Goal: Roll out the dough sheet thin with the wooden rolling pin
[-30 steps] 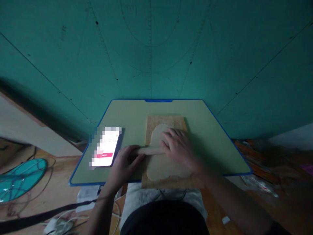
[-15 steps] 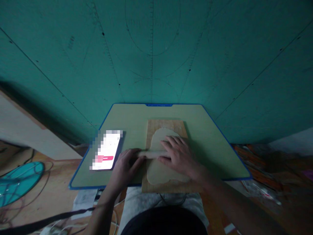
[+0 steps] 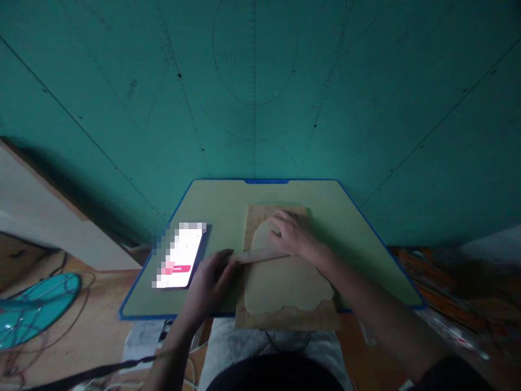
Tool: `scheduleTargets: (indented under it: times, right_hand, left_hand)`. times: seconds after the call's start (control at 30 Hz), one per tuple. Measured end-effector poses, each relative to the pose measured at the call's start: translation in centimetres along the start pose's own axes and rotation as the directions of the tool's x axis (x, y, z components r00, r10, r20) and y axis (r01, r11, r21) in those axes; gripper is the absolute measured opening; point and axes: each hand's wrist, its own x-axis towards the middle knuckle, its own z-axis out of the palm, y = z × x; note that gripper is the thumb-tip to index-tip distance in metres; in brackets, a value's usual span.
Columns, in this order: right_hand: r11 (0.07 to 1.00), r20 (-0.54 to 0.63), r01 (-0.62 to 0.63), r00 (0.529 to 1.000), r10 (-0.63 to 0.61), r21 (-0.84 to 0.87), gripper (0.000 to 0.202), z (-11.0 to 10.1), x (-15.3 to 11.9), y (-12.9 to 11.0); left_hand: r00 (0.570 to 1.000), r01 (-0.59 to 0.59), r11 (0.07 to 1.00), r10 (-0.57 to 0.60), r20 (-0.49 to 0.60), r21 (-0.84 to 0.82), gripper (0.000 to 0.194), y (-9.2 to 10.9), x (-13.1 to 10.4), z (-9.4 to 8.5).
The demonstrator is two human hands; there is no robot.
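Observation:
A flat sheet of pale dough (image 3: 280,288) with a wavy edge lies on a wooden board (image 3: 293,321). Across its middle rests a thin rolling pin (image 3: 260,255), slightly slanted. My left hand (image 3: 212,276) is closed around the pin's left end, just off the board's left side. My right hand (image 3: 291,233) is over the far right part of the dough, beyond the pin. Its fingers point forward and bend down, with the thumb apart from them. The pin's right end lies near my right wrist, partly covered.
The board sits on a small pale green table (image 3: 220,201) with a blue rim. A phone (image 3: 179,260) with a lit, partly blurred screen lies left of my left hand. Behind stands a green marked wall (image 3: 252,119). Cables and a turquoise round object (image 3: 40,309) are on the floor.
My right hand has moved forward off the pin toward the dough's far edge. The pin's right end now tilts slightly away from me. My left hand keeps its hold.

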Motion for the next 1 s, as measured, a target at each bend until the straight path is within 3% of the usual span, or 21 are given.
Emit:
scheduleTargets:
  times: [0.2, 0.5, 0.8, 1.0]
  right_hand:
    - [0.999, -0.023, -0.017, 1.0, 0.018, 0.029, 0.027, 0.6, -0.2, 0.3]
    - [0.997, -0.033, 0.009, 0.999, -0.011, -0.077, 0.024, -0.4, -3.9, -1.7]
    - [0.991, -0.048, 0.055, 0.997, -0.061, -0.121, 0.041, 0.0, -6.7, -2.4]
    - [0.992, -0.013, 0.06, 0.998, -0.062, -0.114, 0.057, 0.0, -6.9, -2.3]
  left_hand:
    - [1.0, -0.008, 1.0, 0.008, -0.005, -0.001, 0.039, -0.2, 0.0, 0.0]
    - [0.995, -0.092, 0.995, 0.093, -0.034, 0.03, 0.028, -0.7, -0.2, 0.3]
    - [0.993, -0.115, 0.991, 0.115, 0.01, 0.061, 0.029, 0.1, -0.1, 0.1]
    - [0.995, -0.102, 0.993, 0.102, 0.011, 0.052, 0.03, 0.2, -0.2, 0.0]
